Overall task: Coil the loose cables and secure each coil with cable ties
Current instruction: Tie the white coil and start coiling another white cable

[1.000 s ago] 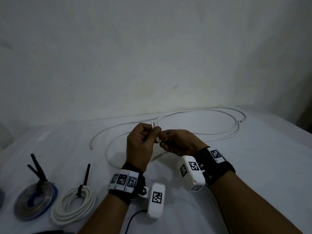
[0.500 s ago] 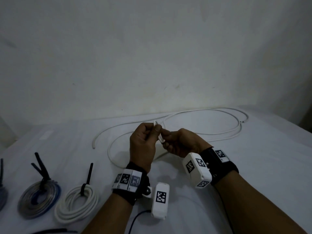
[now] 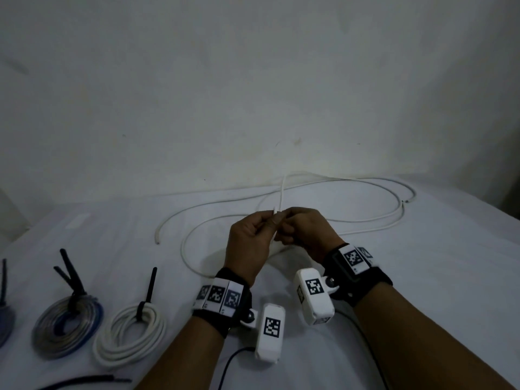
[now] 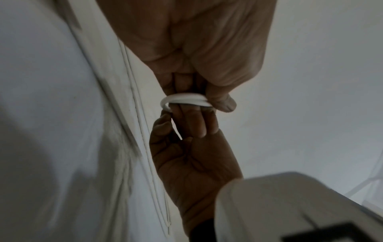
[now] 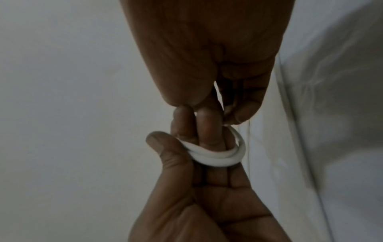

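Observation:
A long white cable (image 3: 282,192) lies in loose loops on the white cloth, and one strand rises off it to my hands. Its near end is wound into a small coil (image 4: 186,99) (image 5: 217,157) round two fingers of my left hand (image 3: 267,223) (image 5: 196,204). The left thumb presses the turns in place. My right hand (image 3: 292,220) (image 4: 192,163) touches the left and pinches the strand right beside the coil. From the head camera the coil is mostly hidden between the two hands.
At the front left lie a white coil (image 3: 129,339) and a blue and clear coil (image 3: 67,325), each bound with black ties. Part of another coil (image 3: 4,322) shows at the left edge. A black cable (image 3: 84,380) lies near the front edge. A wall stands close behind the table.
Both hands stayed together and shifted a little. The strand that leads from them now stands lifted off the cloth, where before it lay low behind the hands.

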